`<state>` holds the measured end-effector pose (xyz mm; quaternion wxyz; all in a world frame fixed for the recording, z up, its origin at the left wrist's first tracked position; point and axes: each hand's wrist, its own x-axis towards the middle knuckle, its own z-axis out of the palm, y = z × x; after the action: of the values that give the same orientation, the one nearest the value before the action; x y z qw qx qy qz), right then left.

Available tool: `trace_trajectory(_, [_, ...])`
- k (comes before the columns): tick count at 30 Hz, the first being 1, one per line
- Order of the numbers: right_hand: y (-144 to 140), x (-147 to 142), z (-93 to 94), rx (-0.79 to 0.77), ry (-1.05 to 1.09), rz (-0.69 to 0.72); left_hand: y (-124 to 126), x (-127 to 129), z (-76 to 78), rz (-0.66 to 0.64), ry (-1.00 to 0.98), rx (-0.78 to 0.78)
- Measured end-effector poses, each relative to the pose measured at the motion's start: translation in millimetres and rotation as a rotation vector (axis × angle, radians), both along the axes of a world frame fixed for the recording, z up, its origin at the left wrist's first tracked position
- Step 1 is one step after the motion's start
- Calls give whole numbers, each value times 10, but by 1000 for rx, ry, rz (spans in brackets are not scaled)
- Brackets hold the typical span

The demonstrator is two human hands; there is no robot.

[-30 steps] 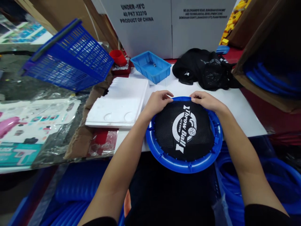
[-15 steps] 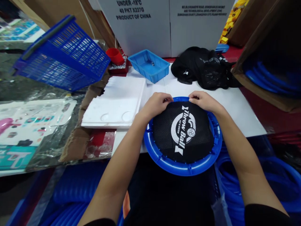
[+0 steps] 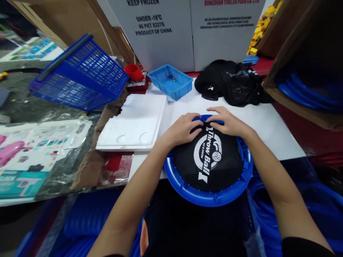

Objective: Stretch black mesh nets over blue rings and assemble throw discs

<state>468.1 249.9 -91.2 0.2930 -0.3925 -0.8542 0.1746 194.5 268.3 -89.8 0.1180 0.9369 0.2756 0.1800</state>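
Observation:
A round blue plastic ring lies at the near edge of the white table, partly overhanging it. A black mesh net printed "Throw Ball" is stretched across the ring. My left hand and my right hand rest close together on the far edge of the net, fingers curled down and pressing it at the rim. The rim under my fingers is mostly hidden.
A white foam board lies left of the ring. A small blue tray, a red cup and a tilted blue basket stand behind. Black nets are piled far right. Cardboard boxes line the back. Blue rings are stacked below.
Both hands have moved inward along the far rim and now sit closer together over the top of the net. The view has shifted slightly.

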Motion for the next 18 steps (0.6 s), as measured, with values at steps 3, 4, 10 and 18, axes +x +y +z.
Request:
trace_trajectory(3, [-10, 14, -13, -19, -97, 52, -4, 10, -71, 1, 49, -10])
trace_trajectory(4, [-12, 19, -16, -25, -107, 62, -3, 10, -87, 1, 52, -25])
trace_trajectory(10, [-27, 13, -33, -104, -83, 111, 5, 35, -20, -8, 33, -121])
trace_trajectory(18, [-11, -74, 61, -208, -100, 176, 54, 124, -12, 53, -161, -268])
